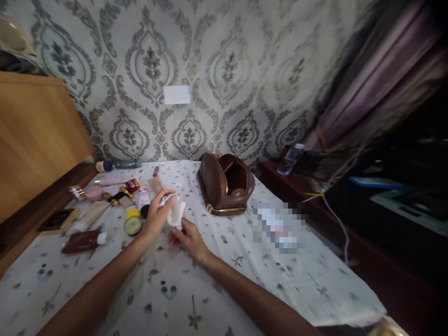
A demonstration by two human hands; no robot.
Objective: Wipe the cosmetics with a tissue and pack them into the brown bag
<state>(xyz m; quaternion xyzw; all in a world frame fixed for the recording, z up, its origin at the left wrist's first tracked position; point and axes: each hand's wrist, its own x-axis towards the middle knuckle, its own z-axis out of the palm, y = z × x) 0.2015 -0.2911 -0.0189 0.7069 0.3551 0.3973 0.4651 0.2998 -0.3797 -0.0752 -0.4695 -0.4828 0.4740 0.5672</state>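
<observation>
A crumpled white piece, like a tissue or thin cloth [176,213], is up off the sheet between my hands. My left hand [159,212] closes on its upper left side, the thumb pressed against it. At its lower edge, my right hand [189,239] pinches it between thumb and fingers. A brown leather bag [224,186] stands unzipped just beyond and right of my hands. Left of my left hand lie a round jar with a yellow band [133,223] and a pink-and-white bottle with a black cap [143,198].
Several cosmetics cover the patterned sheet [196,289] at left, among them a dark red bottle [82,241], a beige tube [91,216] and a pink tube [112,180]. A blurred-out item [278,226] lies at right. A clear plastic bottle [290,159] stands beyond the bed's right edge.
</observation>
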